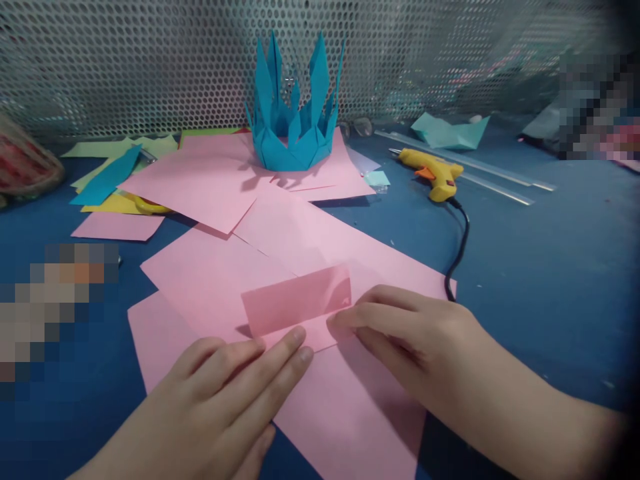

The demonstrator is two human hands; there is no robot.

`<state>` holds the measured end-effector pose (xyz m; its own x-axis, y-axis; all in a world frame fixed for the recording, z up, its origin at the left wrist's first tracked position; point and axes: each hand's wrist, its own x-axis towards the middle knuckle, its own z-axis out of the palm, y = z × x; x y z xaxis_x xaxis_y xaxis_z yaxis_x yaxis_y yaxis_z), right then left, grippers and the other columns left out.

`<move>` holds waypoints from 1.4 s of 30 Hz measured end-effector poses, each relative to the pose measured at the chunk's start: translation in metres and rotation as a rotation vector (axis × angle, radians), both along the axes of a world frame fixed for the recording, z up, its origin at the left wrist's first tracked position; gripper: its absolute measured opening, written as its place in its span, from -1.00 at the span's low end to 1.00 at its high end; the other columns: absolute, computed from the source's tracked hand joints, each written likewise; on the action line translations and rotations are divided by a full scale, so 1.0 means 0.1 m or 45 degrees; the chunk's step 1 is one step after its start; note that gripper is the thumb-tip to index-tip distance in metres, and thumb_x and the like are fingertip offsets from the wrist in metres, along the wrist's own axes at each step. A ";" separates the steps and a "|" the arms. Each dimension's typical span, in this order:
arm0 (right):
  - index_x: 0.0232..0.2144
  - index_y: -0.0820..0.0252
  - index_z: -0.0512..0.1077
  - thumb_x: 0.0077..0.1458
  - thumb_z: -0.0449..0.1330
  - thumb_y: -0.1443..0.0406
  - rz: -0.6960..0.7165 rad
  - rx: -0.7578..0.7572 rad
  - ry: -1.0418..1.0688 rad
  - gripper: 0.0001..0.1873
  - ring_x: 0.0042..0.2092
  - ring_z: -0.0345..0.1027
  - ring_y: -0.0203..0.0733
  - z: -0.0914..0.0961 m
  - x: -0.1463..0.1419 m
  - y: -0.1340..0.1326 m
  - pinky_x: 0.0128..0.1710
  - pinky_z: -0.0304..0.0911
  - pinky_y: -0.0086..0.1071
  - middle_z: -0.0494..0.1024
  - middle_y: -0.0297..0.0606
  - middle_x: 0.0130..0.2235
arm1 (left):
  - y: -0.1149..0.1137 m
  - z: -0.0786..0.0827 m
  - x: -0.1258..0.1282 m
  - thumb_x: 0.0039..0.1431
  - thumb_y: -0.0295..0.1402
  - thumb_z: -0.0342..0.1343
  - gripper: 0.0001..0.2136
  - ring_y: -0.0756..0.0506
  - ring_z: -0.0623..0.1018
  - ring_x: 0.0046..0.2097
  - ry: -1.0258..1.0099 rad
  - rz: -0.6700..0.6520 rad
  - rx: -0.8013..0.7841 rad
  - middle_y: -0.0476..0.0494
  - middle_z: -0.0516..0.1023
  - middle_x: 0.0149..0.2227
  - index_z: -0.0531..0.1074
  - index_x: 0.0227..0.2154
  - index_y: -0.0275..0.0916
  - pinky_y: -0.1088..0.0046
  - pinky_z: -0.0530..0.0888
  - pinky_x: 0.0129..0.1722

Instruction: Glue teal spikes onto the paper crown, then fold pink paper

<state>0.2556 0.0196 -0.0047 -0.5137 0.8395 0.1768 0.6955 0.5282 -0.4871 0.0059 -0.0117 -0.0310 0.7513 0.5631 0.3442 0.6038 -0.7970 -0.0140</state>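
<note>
A small piece of pink paper (297,301) is creased lengthwise, its far half standing up and its near half lying down. My left hand (215,390) presses on the near half with fingers stretched out. At the paper's right end, my right hand (415,333) has its fingertips closed together on the crease, and the thumb is mostly hidden. Larger pink sheets (195,283) lie overlapping beneath both hands.
Behind the sheets stands a blue paper crown (293,150) against a perforated metal panel (165,60). To the right are a yellow glue gun (433,170) with a black cord, clear glue sticks (495,187) and a folded mint paper (450,131). Blurred blocks cover the left edge.
</note>
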 end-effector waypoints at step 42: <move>-0.47 0.12 0.45 0.22 -0.05 0.46 0.088 0.465 -0.409 -0.65 -0.44 0.19 -0.17 0.08 0.25 -0.10 -0.33 0.10 -0.21 0.36 -0.28 -0.48 | -0.02 0.03 -0.02 0.24 -0.57 -0.19 -0.51 -0.10 0.46 -0.01 0.007 0.017 -0.045 0.09 0.40 0.23 0.32 0.19 -0.19 0.31 0.28 -0.05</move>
